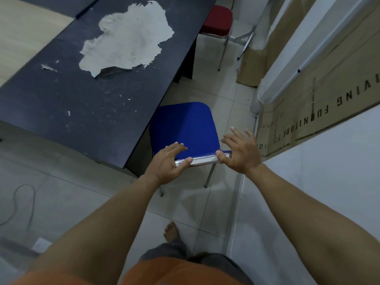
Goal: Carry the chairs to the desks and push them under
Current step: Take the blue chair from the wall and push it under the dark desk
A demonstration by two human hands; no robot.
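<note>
Hands apart, one at each end of the near edge of a blue padded chair (185,128) with shiny metal legs. Fingers of the left hand (170,159) flat on the blue pad, thumb on the shiny bar (202,160) below, pinching that edge. Fingers of the right hand (238,151) spread wide, holding nothing, only the thumb touching the bar at the corner.

Chair standing on pale floor tiles (205,204), far side tucked under the corner of a long dark desk (92,89) with a big grey peeled patch on top. Near half sticking out.

Looks like the pushing step, nearly done for this chair. Next: close the right hand on the bar, then push forward with both hands, straight and slow, to get more of the pad under the desk. Mind the desk's dark side panel just beside the chair; could catch a leg there.

Farther along, a red padded chair (218,20) with thin metal legs, near the far end of the desk; hard to tell if tucked under. Maybe the next one. Close on the right, a brown cardboard box (308,112) with black letters, so little room to step. One bare foot (171,231) on the tiles behind the chair.
</note>
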